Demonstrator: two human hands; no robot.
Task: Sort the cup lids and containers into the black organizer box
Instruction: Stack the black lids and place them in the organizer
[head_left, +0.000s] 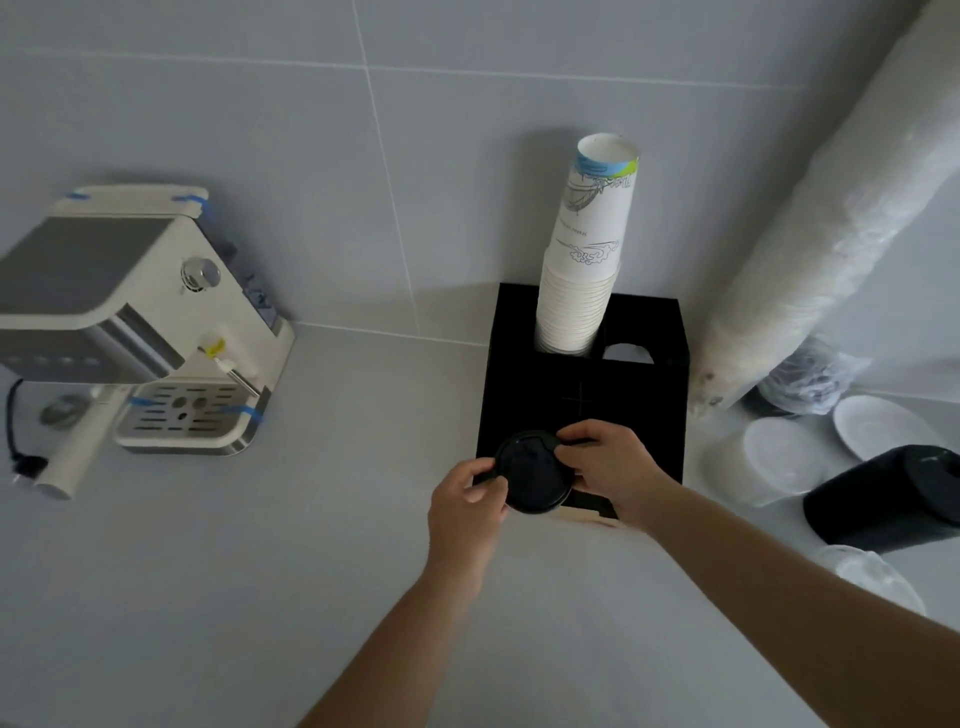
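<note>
A black organizer box stands on the counter against the tiled wall. A tall stack of white paper cups rises from its rear left hole; the rear right hole shows a round opening. Over the box's front left corner I hold a stack of black cup lids between both hands. My left hand grips its left edge and my right hand its right edge. The box's front compartments are hidden behind my hands.
A cream espresso machine sits at the left with a cord. At the right lie a long plastic sleeve of clear lids, white lids, clear containers and a black sleeve of lids.
</note>
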